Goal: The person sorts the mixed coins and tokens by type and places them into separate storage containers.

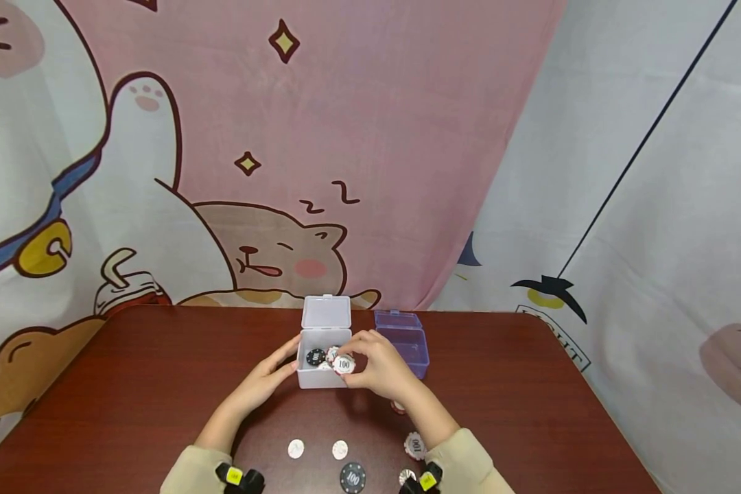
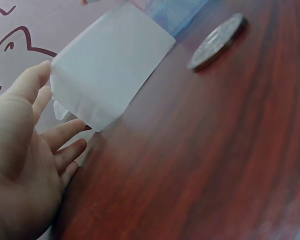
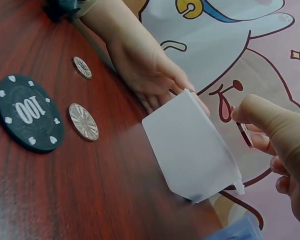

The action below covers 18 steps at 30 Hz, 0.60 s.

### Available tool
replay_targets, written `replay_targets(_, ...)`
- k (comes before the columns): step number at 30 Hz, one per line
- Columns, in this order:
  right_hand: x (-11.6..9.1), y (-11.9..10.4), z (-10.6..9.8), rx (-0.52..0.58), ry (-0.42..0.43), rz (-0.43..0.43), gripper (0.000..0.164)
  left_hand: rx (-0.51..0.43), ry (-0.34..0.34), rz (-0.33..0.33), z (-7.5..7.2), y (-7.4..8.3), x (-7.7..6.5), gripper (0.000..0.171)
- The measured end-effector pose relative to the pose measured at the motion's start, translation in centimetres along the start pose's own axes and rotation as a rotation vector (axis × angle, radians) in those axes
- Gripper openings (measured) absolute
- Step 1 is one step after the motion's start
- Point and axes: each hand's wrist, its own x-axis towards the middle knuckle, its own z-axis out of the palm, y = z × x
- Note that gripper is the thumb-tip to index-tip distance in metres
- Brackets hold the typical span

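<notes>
My right hand pinches a white poker chip marked 100 between thumb and fingers, over the front right of a white plastic box. In the right wrist view the chip shows edge-on, above the box rim. The box lid stands raised at the back. Inside lie a black poker chip and some white ones, partly covered by the held chip. My left hand rests against the box's left side, its thumb near the front corner and its fingers extended, as the left wrist view also shows.
Right of the white box stands a purple see-through box, lid up. Nearer on the brown table lie a black 100 chip, a white 100 chip and several silvery coins. A patterned cloth hangs behind.
</notes>
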Motion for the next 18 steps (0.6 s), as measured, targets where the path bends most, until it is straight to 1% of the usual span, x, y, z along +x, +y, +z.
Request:
replay_targets(3,0.4,0.3,0.4,0.009,0.005,0.005,0.034,-0.01,0.004,-0.008,0.0,0.0,0.0,0.054)
replay_targets(7,0.8,0.6,0.8,0.012,0.011,0.015,0.035,0.001,0.002,-0.012,0.1,0.0,0.0,0.055)
replay_targets(12,1.5,1.3,1.2,-0.001,0.023,0.032,0.034,0.002,0.003,-0.023,0.1,0.3,-0.1,0.054)
replay_targets(18,2.2,1.9,1.8,-0.007,0.021,0.066,0.031,0.012,0.009,-0.034,0.0,0.1,0.0,0.054)
